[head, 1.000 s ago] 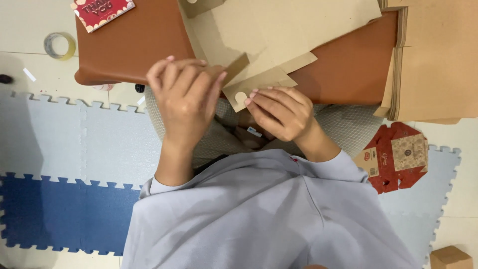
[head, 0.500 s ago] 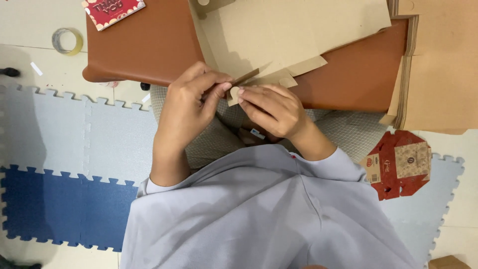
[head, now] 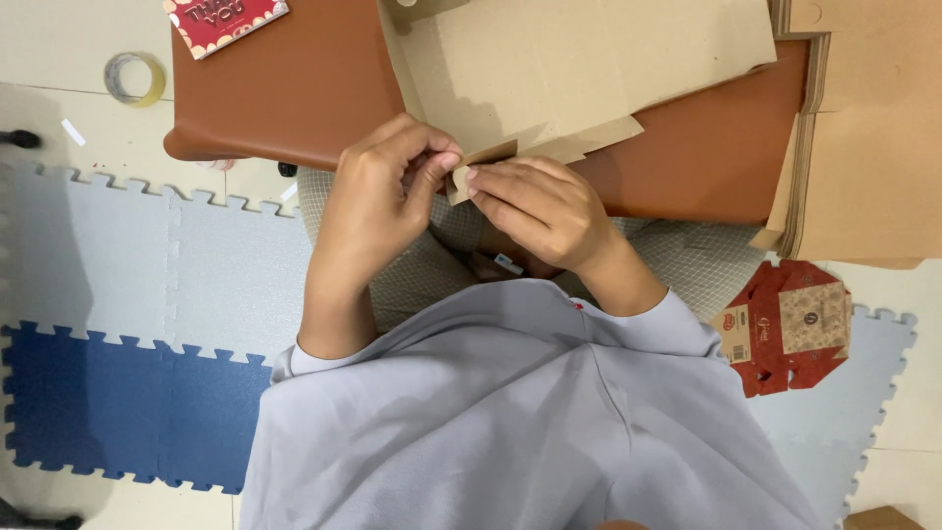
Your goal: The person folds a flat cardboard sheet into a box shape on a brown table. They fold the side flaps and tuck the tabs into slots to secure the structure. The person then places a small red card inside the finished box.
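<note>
A flat brown cardboard sheet point(head: 589, 59) lies on a low reddish-brown table point(head: 294, 88) in front of me. A small tab point(head: 481, 162) at its near edge sticks out over the table edge. My left hand point(head: 378, 196) pinches this tab from the left with thumb and forefinger. My right hand point(head: 535, 206) grips the same tab from the right, fingertips touching those of the left. My grey sleeves and lap fill the lower part of the view.
A stack of flat cardboard sheets point(head: 863, 137) lies at the right. A red flattened box point(head: 785, 329) rests on the foam floor mats point(head: 128, 294). A red card point(head: 226, 20) lies on the table's far left corner. A tape roll point(head: 134, 79) sits on the floor.
Both hands have closed together on the cardboard tab; the left hand came down from above it and now pinches it. The view has shifted slightly.
</note>
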